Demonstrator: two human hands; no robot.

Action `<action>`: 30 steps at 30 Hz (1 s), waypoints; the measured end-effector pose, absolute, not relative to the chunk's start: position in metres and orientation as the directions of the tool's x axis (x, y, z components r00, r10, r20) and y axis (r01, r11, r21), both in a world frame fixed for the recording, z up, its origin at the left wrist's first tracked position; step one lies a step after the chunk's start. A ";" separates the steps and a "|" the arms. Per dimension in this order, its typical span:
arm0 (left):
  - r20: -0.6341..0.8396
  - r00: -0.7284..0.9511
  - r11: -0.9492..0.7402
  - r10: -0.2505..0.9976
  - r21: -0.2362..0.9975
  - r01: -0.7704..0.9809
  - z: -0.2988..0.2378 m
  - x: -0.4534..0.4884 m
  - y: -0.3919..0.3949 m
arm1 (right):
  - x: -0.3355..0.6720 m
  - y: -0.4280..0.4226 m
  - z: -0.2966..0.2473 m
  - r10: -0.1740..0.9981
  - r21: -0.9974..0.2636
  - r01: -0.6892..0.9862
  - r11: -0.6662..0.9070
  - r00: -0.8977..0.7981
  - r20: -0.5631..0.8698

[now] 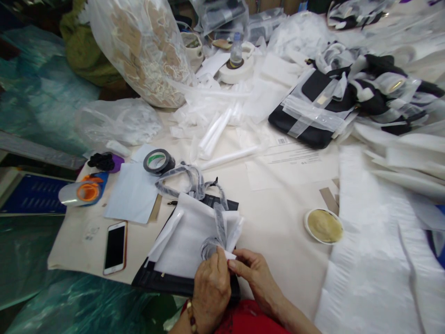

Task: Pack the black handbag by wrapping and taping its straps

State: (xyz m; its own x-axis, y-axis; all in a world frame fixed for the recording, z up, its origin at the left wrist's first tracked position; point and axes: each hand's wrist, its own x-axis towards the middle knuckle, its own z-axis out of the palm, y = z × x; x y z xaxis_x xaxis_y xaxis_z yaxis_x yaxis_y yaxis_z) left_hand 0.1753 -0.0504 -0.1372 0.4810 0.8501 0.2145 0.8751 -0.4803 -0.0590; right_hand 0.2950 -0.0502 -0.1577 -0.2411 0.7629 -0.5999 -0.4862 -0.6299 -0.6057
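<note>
A black bag (149, 278) lies near the table's front edge, its upper side covered by a sheet of white tissue paper (184, 236). A strap wrapped in clear plastic film (220, 220) runs down over the paper and curls into a loop beside my fingers. My left hand (212, 280), with a beaded bracelet at the wrist, is closed on the lower part of this wrapped strap. Close at its right, my right hand (257, 276) pinches a small white strip (229, 255) between thumb and finger. The fingertips partly hide what they grip.
Left of the bag lie a phone (115, 248), black tape (159, 161), a tape dispenser (86, 191) and pale paper (132, 190). A tub of yellowish paste (324, 226) stands at right. Another black bag (313, 106), white sheets (371, 250) and a stuffed plastic sack (142, 51) lie beyond.
</note>
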 end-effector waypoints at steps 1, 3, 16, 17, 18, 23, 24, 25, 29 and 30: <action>0.209 0.475 -0.477 0.855 -0.046 0.878 -0.137 0.175 -0.050 | 0.297 -0.050 -0.159 0.762 -0.599 -0.488 -0.635 -0.268 -0.589; 0.197 0.470 -0.474 0.861 -0.024 0.880 -0.138 0.174 -0.050 | 0.301 -0.050 -0.161 0.758 -0.594 -0.481 -0.645 -0.299 -0.580; 0.188 0.459 -0.466 0.868 -0.010 0.885 -0.139 0.173 -0.050 | 0.304 -0.050 -0.175 0.752 -0.583 -0.482 -0.654 -0.338 -0.566; 0.187 0.460 -0.467 0.868 -0.010 0.884 -0.139 0.173 -0.049 | 0.305 -0.050 -0.175 0.749 -0.578 -0.483 -0.658 -0.340 -0.568; 0.184 0.461 -0.467 0.868 -0.010 0.884 -0.140 0.172 -0.049 | 0.305 -0.050 -0.175 0.747 -0.574 -0.485 -0.660 -0.342 -0.570; 0.175 0.467 -0.474 0.867 -0.003 0.881 -0.140 0.172 -0.049 | 0.308 -0.050 -0.173 0.746 -0.576 -0.479 -0.662 -0.342 -0.572; 0.178 0.471 -0.478 0.864 -0.002 0.878 -0.140 0.173 -0.049 | 0.307 -0.049 -0.172 0.745 -0.587 -0.465 -0.663 -0.334 -0.578; 0.179 0.474 -0.482 0.862 0.000 0.876 -0.139 0.173 -0.049 | 0.306 -0.048 -0.171 0.743 -0.601 -0.442 -0.666 -0.318 -0.589; 0.170 0.472 -0.478 0.865 -0.009 0.878 -0.138 0.176 -0.050 | 0.295 -0.040 -0.163 0.709 -0.644 -0.316 -0.697 -0.174 -0.683; 0.166 0.468 -0.474 0.868 -0.008 0.881 -0.139 0.176 -0.050 | 0.292 -0.038 -0.161 0.693 -0.639 -0.294 -0.711 -0.145 -0.706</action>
